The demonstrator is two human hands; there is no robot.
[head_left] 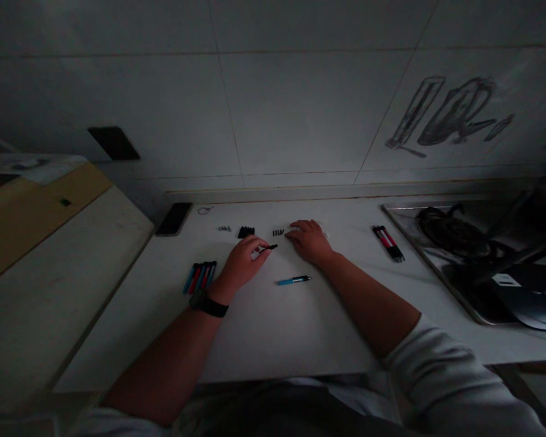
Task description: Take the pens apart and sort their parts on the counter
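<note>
My left hand [244, 262], a dark watch on its wrist, pinches a small slim black pen part [269, 247] between thumb and fingers. My right hand [310, 241] rests low over the counter, its fingers slightly bent and apart, beside a short row of small dark pieces [278, 232]. Just left of these lies a cluster of black parts [246, 232], with several tiny metallic pieces [224, 229] further left. A blue pen barrel with a dark end [293, 280] lies between my forearms. Blue and red pen barrels [200, 277] lie side by side near my left wrist.
A bundle of red and black pens [388, 243] lies to the right, near the metal-rimmed stove [430, 262]. A phone [175, 219] and a ring-shaped item [204, 210] sit at the back left. The tiled wall [295, 115] bounds the white counter [273, 340].
</note>
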